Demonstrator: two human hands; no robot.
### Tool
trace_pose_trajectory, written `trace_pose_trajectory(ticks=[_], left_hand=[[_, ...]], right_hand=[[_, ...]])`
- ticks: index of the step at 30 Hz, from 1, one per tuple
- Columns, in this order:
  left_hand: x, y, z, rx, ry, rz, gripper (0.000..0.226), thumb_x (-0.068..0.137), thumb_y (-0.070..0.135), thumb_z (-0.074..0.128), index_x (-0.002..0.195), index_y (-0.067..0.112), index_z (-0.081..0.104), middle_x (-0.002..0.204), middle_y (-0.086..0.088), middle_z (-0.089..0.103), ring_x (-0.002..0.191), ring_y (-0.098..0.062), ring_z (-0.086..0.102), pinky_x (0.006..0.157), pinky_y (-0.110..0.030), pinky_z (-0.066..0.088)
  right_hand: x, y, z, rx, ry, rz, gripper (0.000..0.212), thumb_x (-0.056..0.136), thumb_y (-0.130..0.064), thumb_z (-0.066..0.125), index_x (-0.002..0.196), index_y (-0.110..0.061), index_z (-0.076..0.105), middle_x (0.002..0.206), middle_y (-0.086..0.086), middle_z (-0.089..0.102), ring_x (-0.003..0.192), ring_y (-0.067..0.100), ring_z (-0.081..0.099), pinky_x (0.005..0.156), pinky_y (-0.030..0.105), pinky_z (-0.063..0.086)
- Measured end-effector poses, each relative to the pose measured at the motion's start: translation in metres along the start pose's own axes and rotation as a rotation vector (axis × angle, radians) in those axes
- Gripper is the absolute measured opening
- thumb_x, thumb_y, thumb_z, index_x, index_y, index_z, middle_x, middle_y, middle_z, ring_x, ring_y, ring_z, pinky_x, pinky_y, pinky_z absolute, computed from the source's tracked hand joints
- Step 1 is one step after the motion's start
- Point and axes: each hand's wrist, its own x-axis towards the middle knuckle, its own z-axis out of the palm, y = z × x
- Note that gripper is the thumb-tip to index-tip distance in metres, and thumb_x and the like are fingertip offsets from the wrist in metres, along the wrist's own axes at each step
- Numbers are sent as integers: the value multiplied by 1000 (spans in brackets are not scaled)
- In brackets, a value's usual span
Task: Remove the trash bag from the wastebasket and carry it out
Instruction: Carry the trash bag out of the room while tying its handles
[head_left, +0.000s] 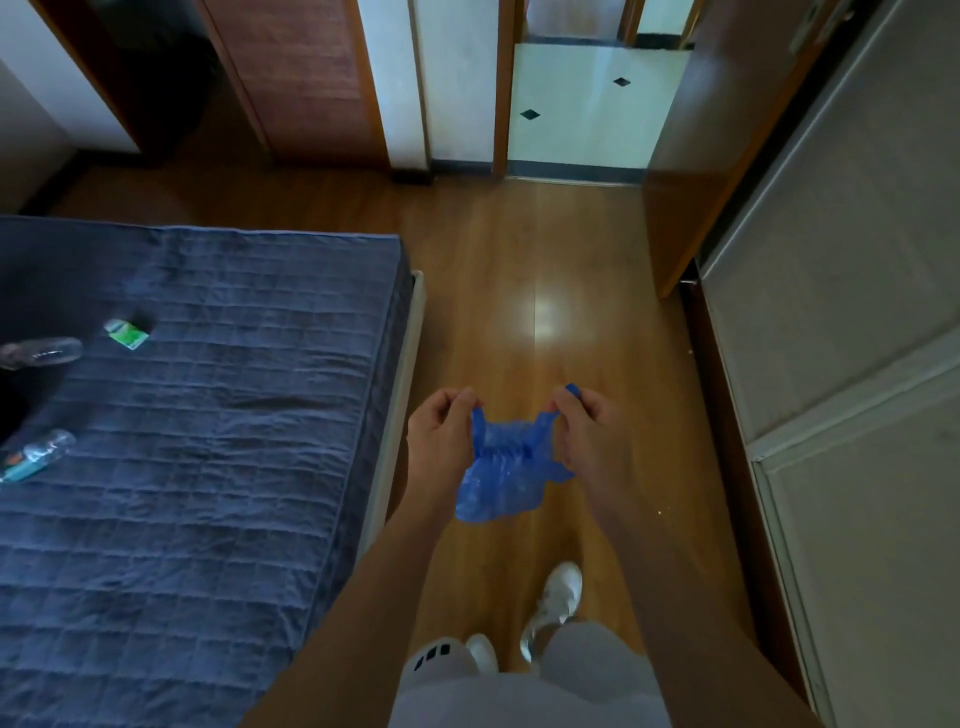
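Small crumpled blue trash bag (501, 467), held up by both handles, hangs at six o'clock above the floor

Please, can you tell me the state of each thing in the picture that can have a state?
blue trash bag: crumpled, held in the air by its two handles
left hand: pinching the left handle
right hand: pinching the right handle
clear bottle: lying on its side on the bed
second bottle: lying on its side on the bed
green packet: lying flat on the bed
door: open
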Motion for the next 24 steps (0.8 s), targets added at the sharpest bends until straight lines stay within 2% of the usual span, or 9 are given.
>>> trace_pose_trajectory(ticks=[3, 5, 8, 11, 14, 18, 24], left_hand=[[34, 6, 6, -7, 18, -5, 28, 95, 21, 57, 68, 18, 65, 47, 5, 45, 46, -10, 41, 51, -30, 38], [59, 9, 12, 11, 25, 11, 27, 95, 19, 56, 70, 15, 64, 43, 8, 46, 43, -10, 42, 51, -29, 37], [102, 16, 25, 29, 70, 0, 25, 93, 23, 57, 69, 20, 66, 46, 10, 48, 46, -13, 44, 52, -32, 35], [145, 29, 44, 36, 110, -21, 24, 94, 22, 57, 73, 16, 67, 46, 10, 47, 43, -8, 43, 50, -28, 36], [192, 52, 71, 46, 165, -13, 23, 94, 21, 57, 75, 12, 67, 45, 11, 46, 43, -6, 43, 51, -27, 37], [252, 82, 104, 26, 236, -1, 23, 91, 17, 58, 70, 11, 64, 47, 10, 46, 46, -8, 42, 52, -28, 37], [317, 107, 133, 28, 284, 26, 23, 92, 14, 55, 72, 14, 66, 49, 13, 52, 47, -2, 46, 53, -25, 39]], right_hand=[[36, -4, 12, -19, -31, -12, 35, 95, -22, 58, 78, 9, 58, 47, -8, 46, 44, 6, 41, 47, 21, 36], [62, -9, 19, -43, -47, -22, 37, 93, -27, 59, 77, 6, 58, 56, 2, 49, 54, 14, 45, 53, 29, 38], [111, -17, 30, -52, -89, -18, 38, 88, -35, 57, 74, 0, 57, 62, 10, 54, 59, 20, 49, 59, 37, 42], [167, -33, 42, -24, -150, -15, 40, 92, -29, 58, 69, 3, 51, 64, 14, 50, 60, 24, 48, 58, 37, 42], [226, -56, 53, -27, -204, -16, 31, 93, -21, 59, 66, -5, 58, 58, 10, 45, 54, 21, 45, 54, 32, 40], [301, -87, 62, -63, -268, 31, 32, 93, -25, 59, 62, -21, 62, 43, -14, 47, 44, 2, 46, 55, 25, 36], [379, -116, 65, -12, -242, -20, 30, 98, -26, 54, 72, -17, 65, 41, -19, 46, 39, 0, 45, 55, 23, 30]])
